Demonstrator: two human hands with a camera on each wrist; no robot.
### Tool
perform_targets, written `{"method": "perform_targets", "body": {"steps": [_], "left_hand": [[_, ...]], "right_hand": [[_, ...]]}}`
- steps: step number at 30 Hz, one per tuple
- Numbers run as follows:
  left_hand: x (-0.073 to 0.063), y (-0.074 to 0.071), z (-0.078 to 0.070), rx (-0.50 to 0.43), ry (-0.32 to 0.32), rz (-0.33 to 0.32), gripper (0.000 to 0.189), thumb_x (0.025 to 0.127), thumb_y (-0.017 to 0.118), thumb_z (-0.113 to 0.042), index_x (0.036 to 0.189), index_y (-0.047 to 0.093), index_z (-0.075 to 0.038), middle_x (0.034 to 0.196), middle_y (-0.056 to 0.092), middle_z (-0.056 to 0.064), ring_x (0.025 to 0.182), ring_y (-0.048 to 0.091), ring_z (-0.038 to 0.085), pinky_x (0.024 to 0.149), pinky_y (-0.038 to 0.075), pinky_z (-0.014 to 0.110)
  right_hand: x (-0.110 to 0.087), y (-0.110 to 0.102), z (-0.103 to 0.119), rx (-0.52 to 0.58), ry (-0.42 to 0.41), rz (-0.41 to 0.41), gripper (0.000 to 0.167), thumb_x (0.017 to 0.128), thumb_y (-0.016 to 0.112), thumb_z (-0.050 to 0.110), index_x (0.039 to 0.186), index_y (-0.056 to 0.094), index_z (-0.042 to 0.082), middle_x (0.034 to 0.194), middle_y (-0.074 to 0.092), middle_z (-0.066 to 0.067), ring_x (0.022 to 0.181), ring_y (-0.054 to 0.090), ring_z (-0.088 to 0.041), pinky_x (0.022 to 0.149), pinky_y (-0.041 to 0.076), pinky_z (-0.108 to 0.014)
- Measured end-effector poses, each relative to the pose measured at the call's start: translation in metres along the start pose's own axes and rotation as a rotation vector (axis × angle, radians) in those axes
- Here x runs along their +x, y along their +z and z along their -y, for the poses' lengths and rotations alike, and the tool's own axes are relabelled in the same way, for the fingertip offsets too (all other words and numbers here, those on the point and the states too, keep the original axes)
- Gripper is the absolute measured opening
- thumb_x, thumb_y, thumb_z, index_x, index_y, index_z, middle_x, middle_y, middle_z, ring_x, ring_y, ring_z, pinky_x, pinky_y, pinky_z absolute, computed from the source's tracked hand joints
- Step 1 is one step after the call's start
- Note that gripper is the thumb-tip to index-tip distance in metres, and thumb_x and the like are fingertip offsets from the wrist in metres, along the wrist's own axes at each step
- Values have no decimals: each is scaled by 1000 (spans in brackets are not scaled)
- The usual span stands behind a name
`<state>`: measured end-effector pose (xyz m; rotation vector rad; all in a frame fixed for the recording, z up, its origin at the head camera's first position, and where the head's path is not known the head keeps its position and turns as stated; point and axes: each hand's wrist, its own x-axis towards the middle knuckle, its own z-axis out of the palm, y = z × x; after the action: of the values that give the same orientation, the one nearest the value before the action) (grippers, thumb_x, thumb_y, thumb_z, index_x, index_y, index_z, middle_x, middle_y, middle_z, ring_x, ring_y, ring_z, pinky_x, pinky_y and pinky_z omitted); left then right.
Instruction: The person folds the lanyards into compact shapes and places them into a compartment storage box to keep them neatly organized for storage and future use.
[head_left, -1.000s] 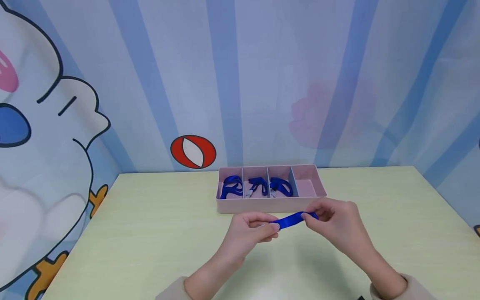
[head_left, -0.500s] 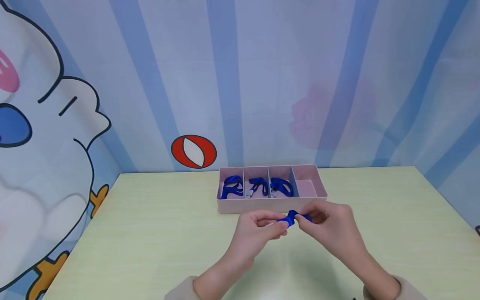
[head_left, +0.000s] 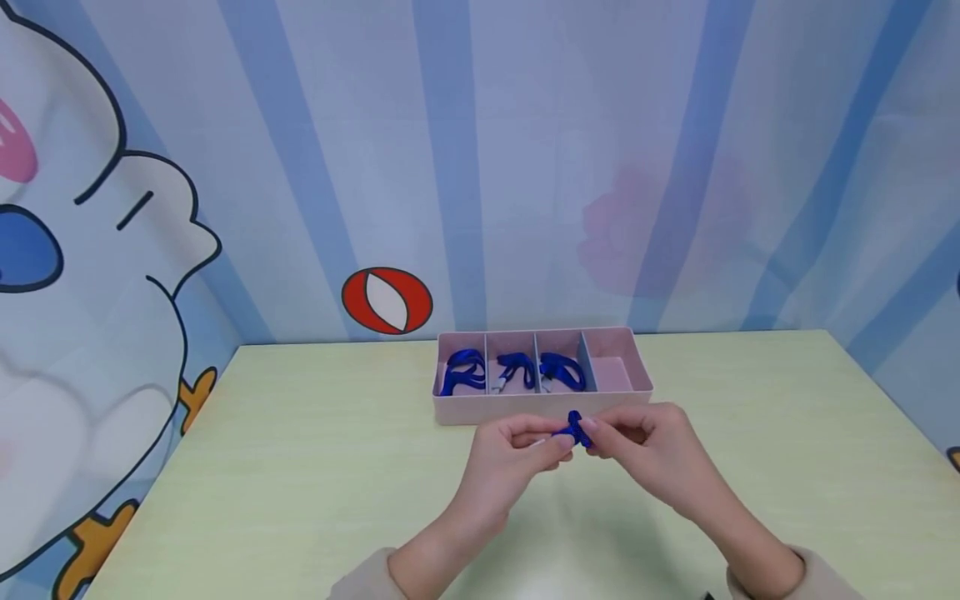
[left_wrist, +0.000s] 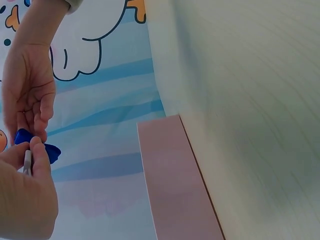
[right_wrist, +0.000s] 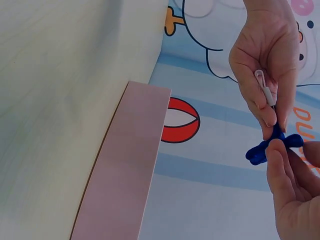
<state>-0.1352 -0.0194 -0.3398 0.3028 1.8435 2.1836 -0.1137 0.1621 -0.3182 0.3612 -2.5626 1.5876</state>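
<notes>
Between both hands, above the table and in front of the box, is a blue lanyard point(head_left: 574, 427), folded into a small bundle. My left hand point(head_left: 504, 457) pinches one end of it between thumb and fingers. The lanyard's white clip point(right_wrist: 267, 91) lies along the left fingers in the right wrist view. From the other side, my right hand point(head_left: 654, 450) pinches the folded strap, the fingertips of both hands nearly meeting. Most of the strap is hidden by the fingers. The left wrist view also shows blue loops point(left_wrist: 52, 153) sticking out past the fingertips.
Behind the hands stands a pink divided box point(head_left: 525, 409). Its three left compartments each hold a coiled blue lanyard point(head_left: 465, 372); the rightmost compartment point(head_left: 617, 373) shows a bare bottom. The pale table point(head_left: 337, 467) ends at a printed backdrop.
A stretch of blue strap spanned the gap between the hands. Since then the hands have come together, and the strap is now bunched into a compact folded shape with loops.
</notes>
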Motion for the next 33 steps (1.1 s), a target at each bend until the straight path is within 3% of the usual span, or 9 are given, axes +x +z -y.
{"method": "perform_targets", "body": {"steps": [7, 17, 25, 33], "left_hand": [[0, 0, -3, -8, 20, 4, 23, 82, 71, -6, 103, 69, 1, 94, 70, 13, 85, 68, 20, 79, 53, 31], [-4, 3, -2, 13, 92, 29, 25, 82, 69, -4, 106, 68, 2, 100, 69, 14, 91, 67, 21, 79, 53, 30], [-5, 3, -2, 71, 126, 18, 26, 81, 71, -9, 106, 70, -3, 100, 70, 10, 89, 68, 19, 77, 53, 28], [-3, 1, -2, 108, 121, 3, 23, 81, 72, -10, 103, 71, -5, 97, 70, 8, 86, 68, 18, 76, 54, 28]], "right_hand": [[2, -5, -2, 75, -21, 74, 20, 88, 63, 8, 104, 69, -3, 96, 69, -12, 81, 68, -13, 72, 55, -28], [-1, 4, 1, 24, -29, -59, 15, 81, 73, 12, 94, 73, 4, 86, 70, -6, 74, 68, -12, 65, 55, -26], [-2, 11, 2, -22, -131, -152, 10, 79, 73, 5, 89, 73, 4, 84, 70, -4, 72, 67, -9, 63, 55, -25], [0, 14, 0, -62, -143, -166, 9, 77, 74, 2, 85, 73, 5, 81, 70, -2, 68, 66, -8, 60, 54, -24]]}}
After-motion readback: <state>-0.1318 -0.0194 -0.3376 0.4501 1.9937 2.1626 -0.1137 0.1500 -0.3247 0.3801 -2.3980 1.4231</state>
